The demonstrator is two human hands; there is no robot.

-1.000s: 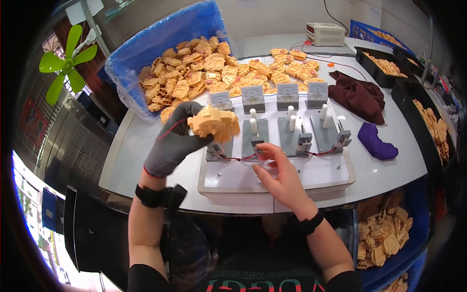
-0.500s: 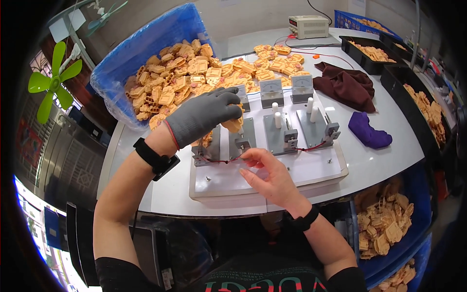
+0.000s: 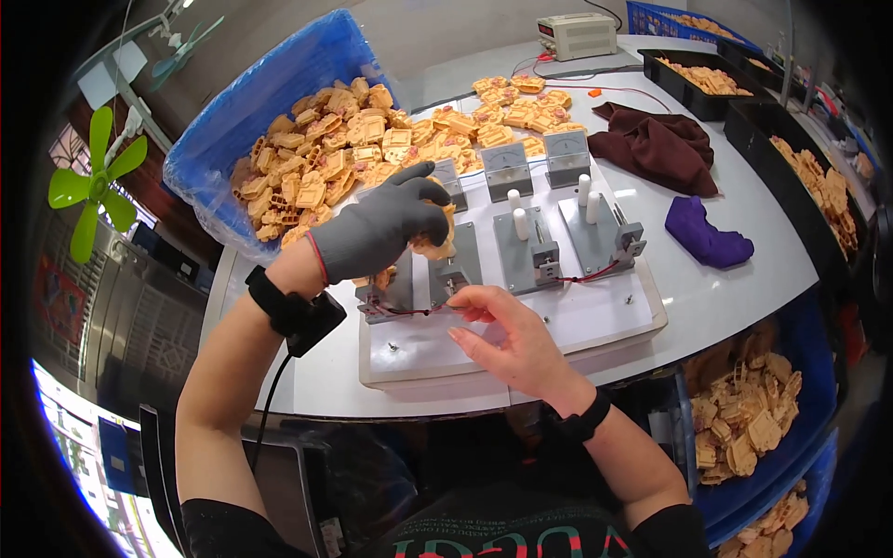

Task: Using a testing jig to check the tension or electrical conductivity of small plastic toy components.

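As the gloved left hand [image 3: 386, 228] curls around a tan piece [image 3: 435, 246] over the second grey fixture [image 3: 468, 249] from the left, the bare right hand [image 3: 513, 342] reaches in from the near right. The left fingers wrap the piece closely, with one finger stretched along its far side; whether the piece touches the fixture's pegs cannot be told, because glove and piece hide them. The right thumb stands apart from the bent index finger, whose tip is beside the fixture's near end; whether it grips anything there cannot be told.

In my judgement, good handling here means keeping the piece level and square to the fixture, lowering it without force, and keeping the right fingertips out from under it. The red and black wires [image 3: 592, 276] along the near ends are best left unsnagged. The neighbouring fixture to the right shows its upright white pegs [image 3: 520, 223] uncovered, a useful guide to how the hidden ones may stand.

As for writing, the pale square meters [image 3: 508, 169] on the far side of the board carry dial markings too small to read. The boxy instrument [image 3: 579, 37] at the far edge shows no legible text. Large red and green lettering crosses the dark shirt [image 3: 465, 521], partly cut off.
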